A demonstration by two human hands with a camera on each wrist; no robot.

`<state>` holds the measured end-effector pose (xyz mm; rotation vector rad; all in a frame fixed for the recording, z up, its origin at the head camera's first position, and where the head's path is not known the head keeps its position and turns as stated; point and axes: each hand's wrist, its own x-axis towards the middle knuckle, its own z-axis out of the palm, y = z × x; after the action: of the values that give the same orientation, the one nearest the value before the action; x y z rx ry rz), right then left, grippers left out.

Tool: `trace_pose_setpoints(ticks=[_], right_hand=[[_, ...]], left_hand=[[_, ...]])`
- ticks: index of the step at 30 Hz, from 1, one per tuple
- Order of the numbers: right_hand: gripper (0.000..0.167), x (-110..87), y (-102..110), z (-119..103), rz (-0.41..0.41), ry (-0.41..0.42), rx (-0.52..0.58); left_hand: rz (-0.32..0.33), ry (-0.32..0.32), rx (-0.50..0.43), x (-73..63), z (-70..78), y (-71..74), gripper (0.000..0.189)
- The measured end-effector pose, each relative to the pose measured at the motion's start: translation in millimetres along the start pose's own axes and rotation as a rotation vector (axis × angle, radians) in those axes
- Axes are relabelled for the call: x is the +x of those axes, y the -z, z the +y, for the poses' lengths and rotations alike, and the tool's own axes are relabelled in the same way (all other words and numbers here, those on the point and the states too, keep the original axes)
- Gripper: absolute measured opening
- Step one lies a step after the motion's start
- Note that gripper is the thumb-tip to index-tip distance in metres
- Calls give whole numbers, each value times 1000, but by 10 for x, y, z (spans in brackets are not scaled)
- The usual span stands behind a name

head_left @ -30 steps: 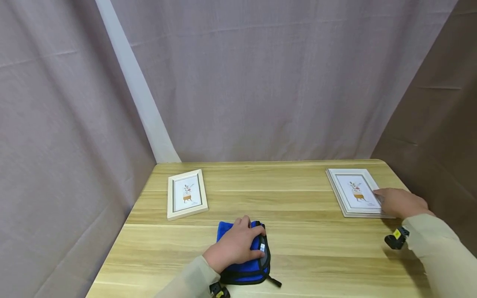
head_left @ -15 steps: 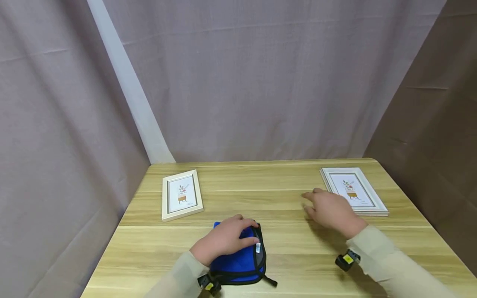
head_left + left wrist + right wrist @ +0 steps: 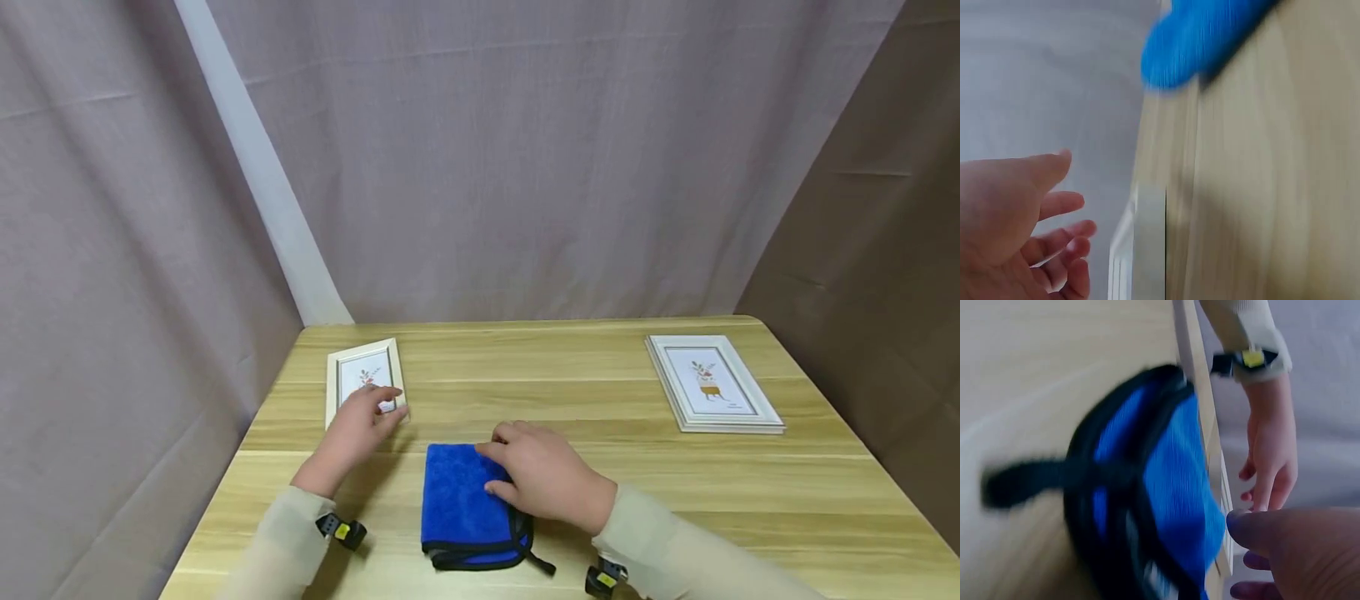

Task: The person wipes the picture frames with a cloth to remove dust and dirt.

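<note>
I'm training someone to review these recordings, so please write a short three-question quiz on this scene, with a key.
1. In the head view, where does the white picture frame lie from the folded blue cloth? a) to the left b) to the right c) underneath
2. True or false: the left hand is nearer the cream picture frame than the cloth.
3. Which hand is nearer the cloth?

Key: 1 b; 2 true; 3 the right hand.

One picture frame [image 3: 362, 368] lies near the counter's [image 3: 525, 358] back-left corner, stacked frames [image 3: 712, 383] near its back-right corner. Between them, nearer the front, lies a cloth [image 3: 459, 500]; a curtain [image 3: 510, 167] hangs behind.
</note>
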<state>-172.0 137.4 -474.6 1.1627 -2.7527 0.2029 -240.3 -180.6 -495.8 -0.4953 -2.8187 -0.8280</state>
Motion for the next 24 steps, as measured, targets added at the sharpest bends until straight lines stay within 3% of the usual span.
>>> trace_pose_setpoints(ticks=[4,9,14,19,24], right_hand=[[46,64,-60,-134,-25,45,32],[53,127,-115,-216,-76,33,52],[56,174,-159,-257,-119,-6,82],[57,206,-223,-263,-127,-19,73],[59,203,-297,-234,-147,-27,9]], left_hand=[[-4,88,69,-21,-334,165,47],[-39,198,129,-98,-678,293,61],[-86,220,123,-175,-928,342,69],[-113,235,79,-185,-1011,328,72],[-109,198,97,-157,-924,254,72]])
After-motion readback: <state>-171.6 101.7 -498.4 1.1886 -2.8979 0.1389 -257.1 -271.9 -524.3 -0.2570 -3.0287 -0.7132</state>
